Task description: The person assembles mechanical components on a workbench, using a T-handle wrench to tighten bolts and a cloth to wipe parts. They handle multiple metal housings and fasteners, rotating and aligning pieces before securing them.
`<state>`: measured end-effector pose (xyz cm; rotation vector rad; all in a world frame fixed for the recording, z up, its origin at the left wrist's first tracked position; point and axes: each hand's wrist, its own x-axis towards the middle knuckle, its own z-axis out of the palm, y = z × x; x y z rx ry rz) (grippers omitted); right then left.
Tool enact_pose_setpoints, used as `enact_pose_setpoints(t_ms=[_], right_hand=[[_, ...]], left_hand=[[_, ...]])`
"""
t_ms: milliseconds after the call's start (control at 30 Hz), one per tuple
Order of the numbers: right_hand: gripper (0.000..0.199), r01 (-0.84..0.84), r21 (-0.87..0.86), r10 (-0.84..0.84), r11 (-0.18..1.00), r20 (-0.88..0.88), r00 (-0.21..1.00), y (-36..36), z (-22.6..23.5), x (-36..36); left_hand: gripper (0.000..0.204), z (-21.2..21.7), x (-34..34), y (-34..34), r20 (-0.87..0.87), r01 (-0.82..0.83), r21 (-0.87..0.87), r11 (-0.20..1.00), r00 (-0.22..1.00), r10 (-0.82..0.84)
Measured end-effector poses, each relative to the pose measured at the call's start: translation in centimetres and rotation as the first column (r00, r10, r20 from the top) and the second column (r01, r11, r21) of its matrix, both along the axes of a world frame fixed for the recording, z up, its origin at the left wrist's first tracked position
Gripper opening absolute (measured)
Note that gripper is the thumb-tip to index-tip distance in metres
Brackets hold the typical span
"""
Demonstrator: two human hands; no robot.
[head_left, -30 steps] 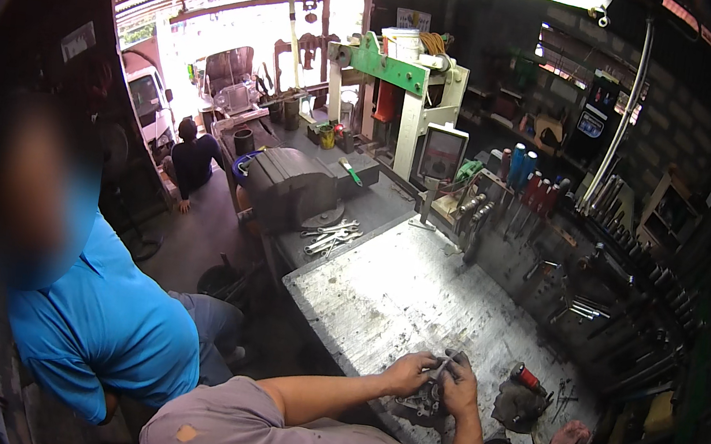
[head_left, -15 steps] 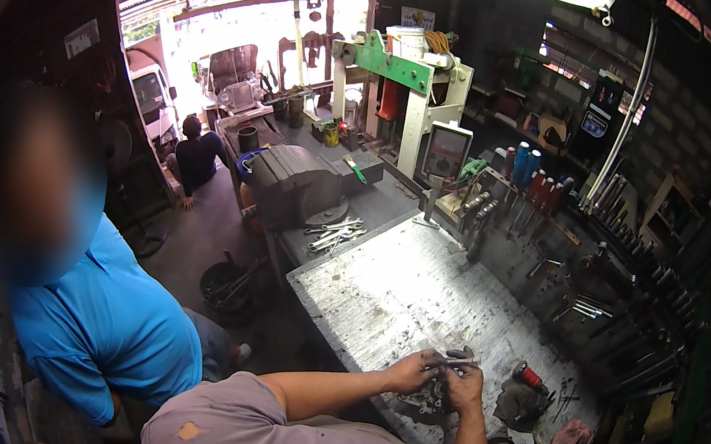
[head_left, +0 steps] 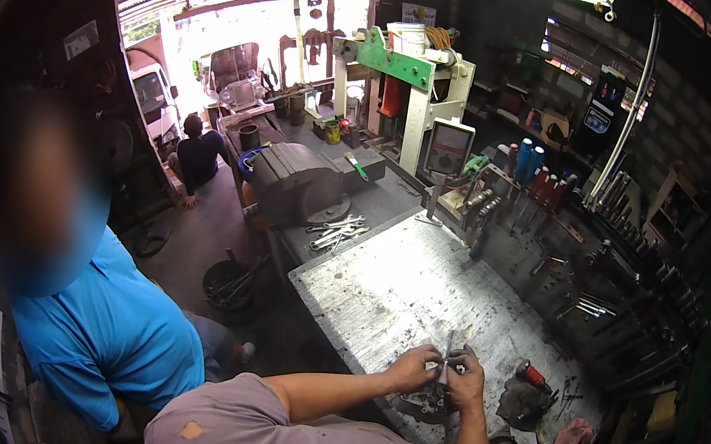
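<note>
My left hand [head_left: 409,368] and my right hand [head_left: 467,378] meet over the near part of a scuffed metal workbench [head_left: 400,290]. Both grip a thin metal tool [head_left: 448,351] that stands upright between them. Right below the hands lies a dark round metal part [head_left: 429,401]; whether the tool touches it is hidden by my fingers.
A person in a blue shirt [head_left: 106,333] stands close at my left. A large grey bench vise [head_left: 297,181] and loose wrenches [head_left: 337,230] sit at the bench's far end. Tools hang on the wall rack [head_left: 597,278] to the right. A red-tipped tool [head_left: 532,375] lies near my right hand.
The thin metal tool has swung from lying roughly flat above my hands to standing upright between them. Both hands stay in the same spot.
</note>
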<state>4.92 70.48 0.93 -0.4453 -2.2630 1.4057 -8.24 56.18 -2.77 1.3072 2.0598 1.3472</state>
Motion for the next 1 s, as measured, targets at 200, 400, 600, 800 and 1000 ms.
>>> enact_pose_setpoints(t_ms=[200,400,600,800,1000], right_hand=[[0.028,-0.013,0.141,0.024,0.990,-0.078,0.997,0.2,-0.1,-0.2],[0.022,0.068,-0.001,-0.068,0.998,-0.023,0.997,-0.4,0.3,-0.1],[0.024,0.089,-0.494,-0.104,0.865,-0.004,0.995,-0.7,0.0,-0.1],[0.033,0.118,0.053,-0.118,0.992,-0.013,0.993,-0.8,2.6,-0.3],[0.053,-0.125,0.761,0.029,0.636,0.139,0.990,-0.9,11.0,0.6]], left_hand=[[0.023,-0.5,0.3,0.6,-0.022,0.061,0.046,0.997,0.998,-0.060],[0.026,0.8,0.3,-0.1,0.116,-0.012,-0.091,0.996,0.993,0.023],[0.032,0.6,-0.3,0.0,-0.029,0.116,-0.008,0.993,0.993,-0.116],[0.030,0.3,-0.3,0.3,0.030,0.110,-0.065,0.992,0.994,-0.108],[0.035,1.6,0.0,-0.2,-0.063,0.156,-0.086,0.984,0.985,-0.162]])
